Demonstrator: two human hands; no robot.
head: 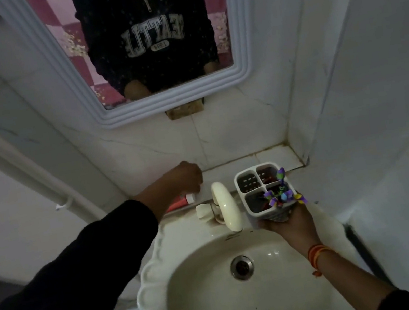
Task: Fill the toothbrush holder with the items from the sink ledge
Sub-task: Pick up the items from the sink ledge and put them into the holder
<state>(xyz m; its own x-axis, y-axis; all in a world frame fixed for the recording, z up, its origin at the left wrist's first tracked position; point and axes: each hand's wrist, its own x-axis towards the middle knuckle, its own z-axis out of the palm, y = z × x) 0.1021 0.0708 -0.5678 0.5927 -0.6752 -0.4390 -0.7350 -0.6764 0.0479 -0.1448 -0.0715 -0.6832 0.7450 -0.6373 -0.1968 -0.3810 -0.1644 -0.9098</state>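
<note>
My right hand (286,225) holds a white toothbrush holder (265,193) with four compartments above the right side of the sink. Purple and green toothbrushes (282,193) stick out of its front right compartment. My left hand (188,177) reaches to the tiled sink ledge (273,157) behind the tap, fingers closed on a white tube with a white cap and a red end (190,197) that lies on the ledge. The part of the tube under my fingers is hidden.
A cream tap (226,205) stands between my hands at the back of the white basin (244,277). A white-framed mirror (163,102) hangs above. Tiled walls close in on the right and behind. A white pipe (26,169) runs down the left wall.
</note>
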